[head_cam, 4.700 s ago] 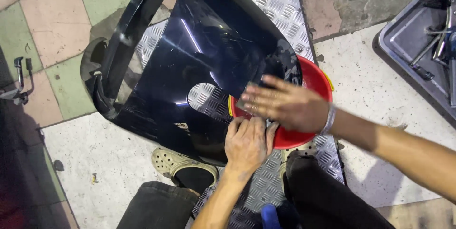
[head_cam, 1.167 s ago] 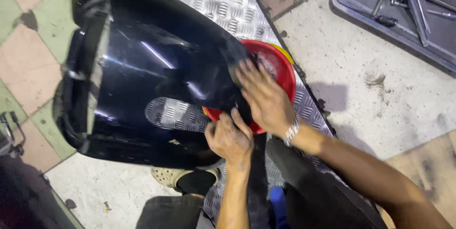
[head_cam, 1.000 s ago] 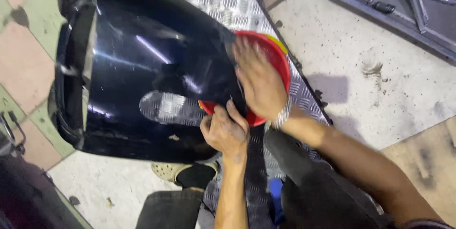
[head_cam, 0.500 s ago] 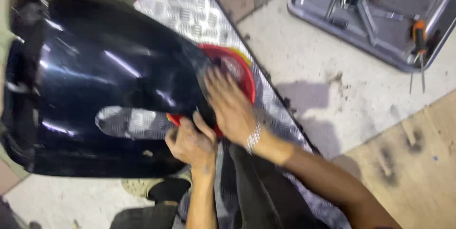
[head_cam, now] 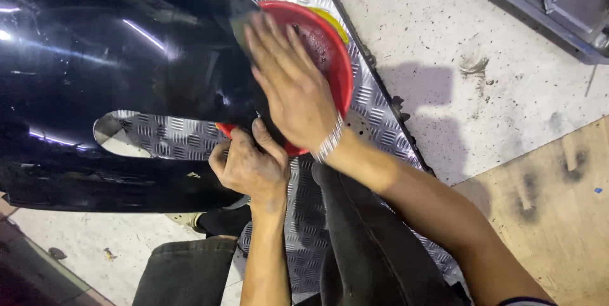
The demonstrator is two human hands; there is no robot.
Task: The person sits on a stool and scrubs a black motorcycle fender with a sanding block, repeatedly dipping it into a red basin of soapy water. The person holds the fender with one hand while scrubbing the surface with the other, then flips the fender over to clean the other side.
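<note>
Head view: black fairing [head_cam: 108, 71] shifted left; right hand [head_cam: 295, 87] flat on it.

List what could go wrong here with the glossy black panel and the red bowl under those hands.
1. The glossy black panel overhangs the red bowl; the right hand lies flat across both, so pressing or sliding could tip the bowl or shift it.
2. The left hand grips the panel's lower edge at the cutout; a slip could drop the panel onto the metal tread plate and scratch its shine.
3. Both hands look grimy, so smudges on the gloss seem likely.
</note>
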